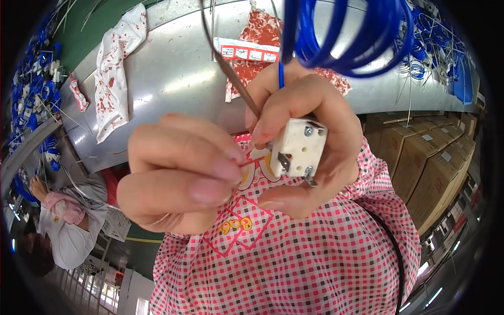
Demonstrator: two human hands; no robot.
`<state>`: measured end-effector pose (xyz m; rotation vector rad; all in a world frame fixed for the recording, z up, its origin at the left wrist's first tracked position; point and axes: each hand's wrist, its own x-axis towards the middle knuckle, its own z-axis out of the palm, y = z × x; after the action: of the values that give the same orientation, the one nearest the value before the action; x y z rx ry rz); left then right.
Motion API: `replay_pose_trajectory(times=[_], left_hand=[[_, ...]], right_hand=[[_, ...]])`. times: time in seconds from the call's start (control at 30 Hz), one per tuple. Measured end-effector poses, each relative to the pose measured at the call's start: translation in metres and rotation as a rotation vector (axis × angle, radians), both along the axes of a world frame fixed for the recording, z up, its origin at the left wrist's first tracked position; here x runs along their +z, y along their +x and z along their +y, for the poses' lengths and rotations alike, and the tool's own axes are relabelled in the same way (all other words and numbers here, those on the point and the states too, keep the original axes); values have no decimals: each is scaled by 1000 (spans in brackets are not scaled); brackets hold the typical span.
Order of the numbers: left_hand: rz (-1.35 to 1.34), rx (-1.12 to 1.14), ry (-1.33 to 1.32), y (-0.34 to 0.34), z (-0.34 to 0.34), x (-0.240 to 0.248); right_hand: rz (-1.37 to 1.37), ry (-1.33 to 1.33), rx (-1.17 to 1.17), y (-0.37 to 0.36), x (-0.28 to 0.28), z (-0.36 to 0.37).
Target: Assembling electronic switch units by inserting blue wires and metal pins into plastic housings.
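1. The white block (295, 157), with screws and metal tabs, sits in the person's right hand (338, 123), in front of the checked apron (315, 252) and nearer the camera than the desk (173, 63).
2. The thin reddish piece (254, 161) might bend or slip if the left hand (181, 176) pushed it off line, since little of it shows beyond the fingertips.
3. The blue coil (391, 34) could snag or tug the block askew, should its loops catch something; the brown strand (236, 79) might kink against the fingers.
4. Pose: the right hand curls its fingers around the block, thumb extended below; the left pinches the reddish piece between thumb and fingers (its far end is hard to make out).
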<state>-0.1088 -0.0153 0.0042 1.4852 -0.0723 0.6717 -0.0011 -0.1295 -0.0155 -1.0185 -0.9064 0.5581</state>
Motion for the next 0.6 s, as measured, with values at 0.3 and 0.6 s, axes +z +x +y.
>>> replay_pose_trajectory(times=[0.3, 0.6], left_hand=[[-142, 216, 148, -4, -16, -2], [-161, 298, 342, -4, -27, -4]], right_hand=[[-159, -15, -18, 4, -3, 0], [-356, 36, -111, 8, -10, 4]])
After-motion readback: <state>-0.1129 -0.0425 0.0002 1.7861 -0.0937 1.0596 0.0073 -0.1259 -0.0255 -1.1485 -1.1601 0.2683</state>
